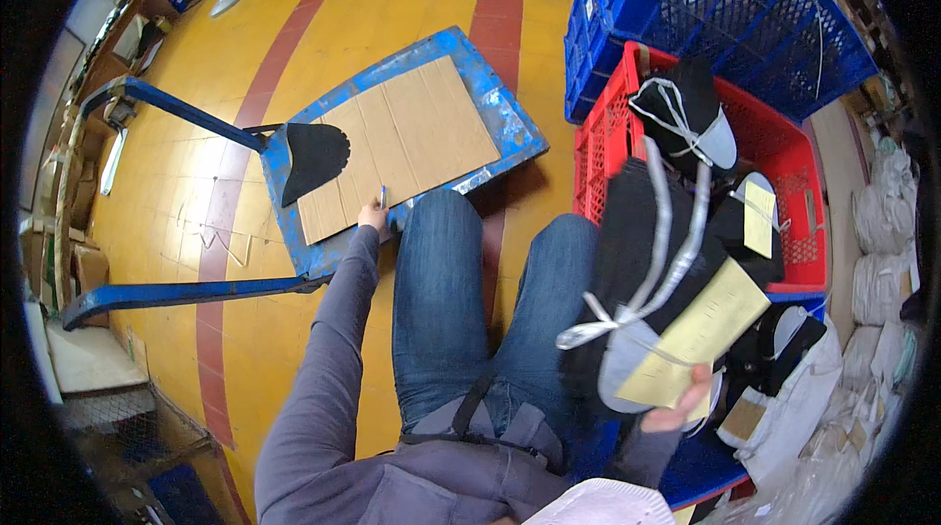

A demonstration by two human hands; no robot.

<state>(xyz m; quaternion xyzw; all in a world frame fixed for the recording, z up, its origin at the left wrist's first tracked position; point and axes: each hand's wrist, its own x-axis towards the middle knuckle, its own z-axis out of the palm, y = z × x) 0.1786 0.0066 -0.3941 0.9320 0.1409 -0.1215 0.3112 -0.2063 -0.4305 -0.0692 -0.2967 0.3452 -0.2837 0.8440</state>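
My left hand (372, 215) is closed around a thin pen (383, 197) at the near edge of a blue flatbed trolley (520, 123). My right hand (676, 409) grips a bundle of black cut pieces (627, 231), tied with white strips, beside my right thigh. A yellow paper slip (711, 334) and a pale grey rounded piece (620, 368) are tucked under the tie. On the trolley lies a cardboard sheet (412, 133), with a black curved piece (316, 160) across its left end.
A red crate (603, 138) at right holds another tied black bundle (676, 113) and a bundle with a yellow slip (758, 219). Blue crates (686, 5) stand behind it. The trolley's blue handle (186, 287) reaches left. Plastic-wrapped packs (882, 231) line the far right.
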